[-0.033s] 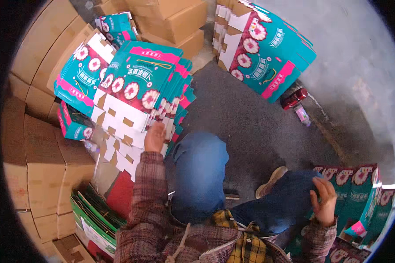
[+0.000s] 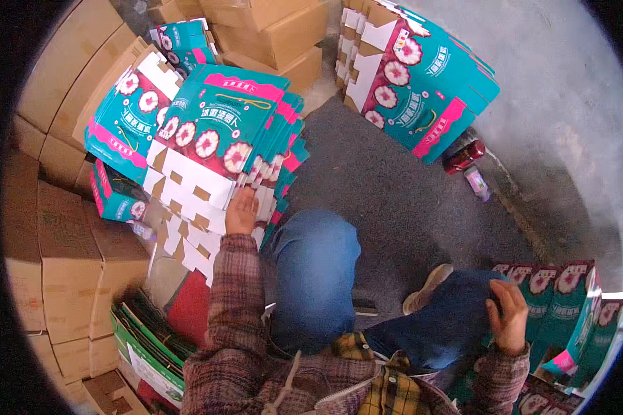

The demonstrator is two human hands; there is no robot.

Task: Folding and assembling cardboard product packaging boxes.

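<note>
My left hand [image 2: 241,211] reaches up to the near edge of a tall stack of flat printed box blanks [image 2: 218,111], teal and pink with white die-cut flaps. Its fingers are stretched along the edge of the stack, apparently touching it and gripping no sheet. Over by my bent right knee [image 2: 457,304], my right hand [image 2: 509,318] rests beside the denim with its fingers loosely curved and apart, nothing in them. More of the same blanks [image 2: 128,114] lie in a pile just left of the stack.
Brown cartons [image 2: 73,256] line the left side. Another pile of blanks [image 2: 422,83] lies at the far right, near a dark red can [image 2: 465,157] and a small bottle [image 2: 476,183]. Folded teal boxes [image 2: 550,297] stand at right. A green-edged bundle [image 2: 142,346] sits lower left.
My left hand has shifted very slightly at the stack's edge. The right hand has barely moved.
</note>
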